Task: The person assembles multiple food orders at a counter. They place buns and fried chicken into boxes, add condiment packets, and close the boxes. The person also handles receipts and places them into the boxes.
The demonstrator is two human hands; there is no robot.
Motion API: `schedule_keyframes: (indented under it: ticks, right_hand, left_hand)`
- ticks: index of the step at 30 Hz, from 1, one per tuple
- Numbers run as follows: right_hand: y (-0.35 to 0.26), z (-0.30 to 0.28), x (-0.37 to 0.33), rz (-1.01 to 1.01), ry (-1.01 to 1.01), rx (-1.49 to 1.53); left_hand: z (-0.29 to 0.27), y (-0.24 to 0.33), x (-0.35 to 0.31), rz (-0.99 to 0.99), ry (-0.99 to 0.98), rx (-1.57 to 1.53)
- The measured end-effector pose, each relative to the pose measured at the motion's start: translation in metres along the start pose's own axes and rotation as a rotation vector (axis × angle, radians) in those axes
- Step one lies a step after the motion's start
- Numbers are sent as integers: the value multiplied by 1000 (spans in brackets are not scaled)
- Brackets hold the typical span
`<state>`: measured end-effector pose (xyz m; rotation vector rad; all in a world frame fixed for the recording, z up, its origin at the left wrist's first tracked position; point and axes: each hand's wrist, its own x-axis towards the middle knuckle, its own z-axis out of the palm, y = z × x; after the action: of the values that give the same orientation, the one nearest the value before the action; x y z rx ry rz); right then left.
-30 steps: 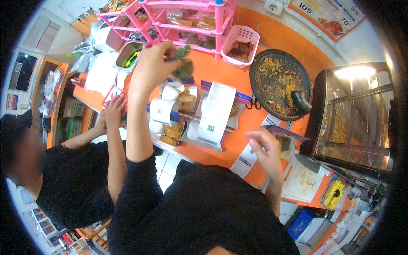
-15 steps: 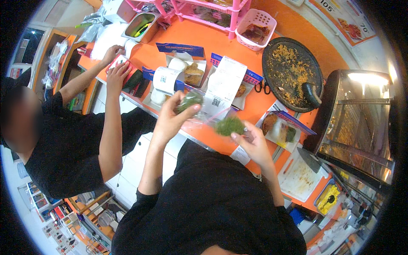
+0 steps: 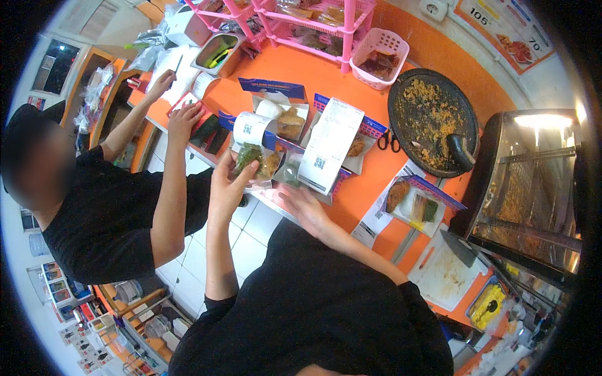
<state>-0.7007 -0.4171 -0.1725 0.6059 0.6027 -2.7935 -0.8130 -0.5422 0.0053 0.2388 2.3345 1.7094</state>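
Observation:
My left hand [image 3: 227, 182] is closed on a small clear bag of green leaves [image 3: 249, 156], over the near-left food box, which holds a piece of fried chicken [image 3: 271, 164]. A curled paper receipt [image 3: 252, 129] hangs over that box. My right hand [image 3: 306, 210] has its fingers stretched out, slightly blurred, at the near edge of the boxes. Just beyond its fingertips sits a clear plastic bag [image 3: 289, 170] with a dull green content. A long white receipt [image 3: 331, 147] covers much of the box beside it. Behind stands an open box with rice and fried chicken [image 3: 291, 123].
At right are another filled box [image 3: 415, 205], black scissors [image 3: 389, 141], a stone mortar [image 3: 401, 119] with orange crumbs and a pestle, a cutting board with a knife [image 3: 442, 269] and a lit glass cabinet [image 3: 527, 194]. A co-worker [image 3: 113, 207] works at left beside cucumbers [image 3: 205, 130].
My right hand has moved left and lost its hold on the green bag. My left hand has shifted slightly left and down with its bag. The co-worker's hands stay near the red board.

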Motion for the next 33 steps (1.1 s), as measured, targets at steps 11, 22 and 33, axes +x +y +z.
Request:
schedule_keyframes:
  ticks: [11, 22, 33]
  right_hand:
    - [-14, -1, -25, -18, 37, 97]
    - [-137, -8, -113, 22, -138, -966]
    - [-229, -53, -1, -312, 973, -2007]
  left_hand:
    - [35, -8, 44, 19, -198, 25]
    - [77, -15, 301, 154, -309, 78]
    - [92, 27, 397, 609, 3, 741]
